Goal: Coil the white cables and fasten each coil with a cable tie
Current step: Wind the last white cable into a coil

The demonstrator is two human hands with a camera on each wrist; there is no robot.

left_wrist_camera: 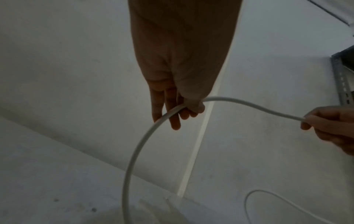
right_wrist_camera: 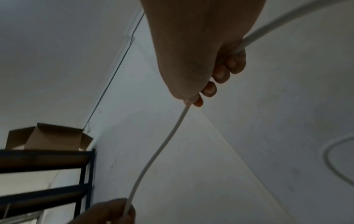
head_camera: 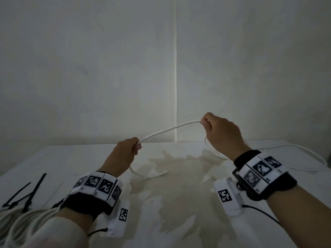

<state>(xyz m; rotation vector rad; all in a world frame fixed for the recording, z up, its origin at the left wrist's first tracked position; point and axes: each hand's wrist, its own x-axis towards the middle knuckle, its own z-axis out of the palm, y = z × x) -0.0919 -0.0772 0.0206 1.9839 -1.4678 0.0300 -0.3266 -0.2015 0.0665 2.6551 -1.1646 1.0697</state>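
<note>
I seem to be working in a bare storeroom or back workroom. In front of me a table (head_camera: 53,158) under a stained white cover stands against a plain white wall (head_camera: 89,59) with a vertical seam. Off to the left is a dark metal shelving rack (right_wrist_camera: 84,174) with an open cardboard box (right_wrist_camera: 47,137) on top (flaps up), and to the right a slotted steel upright (left_wrist_camera: 343,81).

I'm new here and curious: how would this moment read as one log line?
stage: coiling | left hand: pinches white cable | right hand: grips same cable | cable ties: untouched on table
</note>
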